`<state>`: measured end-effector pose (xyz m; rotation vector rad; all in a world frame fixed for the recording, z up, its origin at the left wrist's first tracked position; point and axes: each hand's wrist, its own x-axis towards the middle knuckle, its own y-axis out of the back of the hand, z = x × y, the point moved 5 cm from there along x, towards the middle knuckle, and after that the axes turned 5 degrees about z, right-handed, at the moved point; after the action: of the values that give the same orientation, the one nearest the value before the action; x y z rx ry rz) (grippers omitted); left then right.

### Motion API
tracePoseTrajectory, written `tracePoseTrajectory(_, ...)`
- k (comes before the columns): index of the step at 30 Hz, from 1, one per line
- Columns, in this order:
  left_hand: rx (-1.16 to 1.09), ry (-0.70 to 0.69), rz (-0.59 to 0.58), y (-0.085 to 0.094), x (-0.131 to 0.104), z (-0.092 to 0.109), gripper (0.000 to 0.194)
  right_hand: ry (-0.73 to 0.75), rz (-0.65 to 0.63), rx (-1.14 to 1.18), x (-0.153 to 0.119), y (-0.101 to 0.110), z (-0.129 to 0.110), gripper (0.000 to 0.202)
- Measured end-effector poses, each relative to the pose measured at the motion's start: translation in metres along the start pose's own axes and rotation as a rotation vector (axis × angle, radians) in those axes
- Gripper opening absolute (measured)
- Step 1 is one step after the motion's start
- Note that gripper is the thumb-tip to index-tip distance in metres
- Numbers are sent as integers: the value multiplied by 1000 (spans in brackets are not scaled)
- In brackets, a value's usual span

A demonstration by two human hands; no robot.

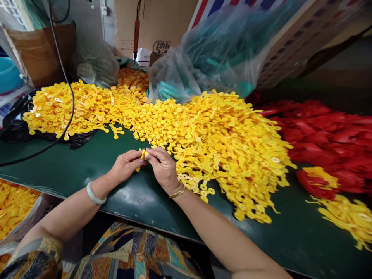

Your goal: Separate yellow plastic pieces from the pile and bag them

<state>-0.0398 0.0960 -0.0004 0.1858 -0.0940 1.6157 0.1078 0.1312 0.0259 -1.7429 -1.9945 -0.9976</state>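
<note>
Over the front of the green table (124,193), my left hand (125,166) and my right hand (162,168) meet fingertip to fingertip. Both pinch a small yellow plastic part (143,155) between them; its exact shape is mostly hidden by the fingers. Just beyond my hands lies a heap of small round yellow pieces (159,122). To the right of my right hand spreads a large pile of flat yellow link-shaped parts (232,151). Another pile of yellow parts (66,106) rests on black plastic at the left.
Red plastic parts (328,131) are piled at the far right, near a smaller yellow heap (348,219). An orange electric screwdriver (136,35) hangs at the back. A black cable (72,100) crosses the left side. Clear plastic bags (203,58) stand behind the piles.
</note>
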Motion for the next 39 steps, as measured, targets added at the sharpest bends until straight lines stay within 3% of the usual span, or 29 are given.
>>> tracePoseTrajectory(6,325,-181,39,-3,-6,11,29,-57,28,-37,-10,-5,1,15)
tracePoseTrajectory(8,275,-152,34,-4,-6,10,27,-74,28,-51,-10,-6,-1,16)
tracePoseTrajectory(10,96,-36,1,-6,-4,5,27,-95,-6,-67,-6,-4,-4,18)
tracePoseTrajectory(14,-374,290,3,-5,-2,-7,42,-151,-198,-71,12,22,-8,25)
tracePoseTrajectory(16,-481,390,30,-4,-3,-8,49,-173,-217,-156,19,52,-7,25)
tracePoseTrajectory(19,-522,474,-6,-6,-6,-9,43,-105,-412,-398,13,84,-11,18)
tracePoseTrajectory(22,-523,503,-86,-12,-11,-9,37,45,-662,-573,-11,93,-17,16)
tracePoseTrajectory(25,-512,519,-139,-17,-13,-9,38,169,-761,-720,-30,88,-18,16)
tracePoseTrajectory(29,-515,548,-187,-19,-15,-9,41,191,-772,-779,-33,77,-7,14)
tracePoseTrajectory(33,-529,549,-219,-19,-15,-8,40,128,-729,-618,-25,70,3,7)
tracePoseTrajectory(36,-527,548,-221,-18,-15,-8,38,-39,-577,-415,-15,77,6,6)
tracePoseTrajectory(39,-516,552,-219,-18,-15,-8,37,-338,-362,-180,-8,92,10,18)
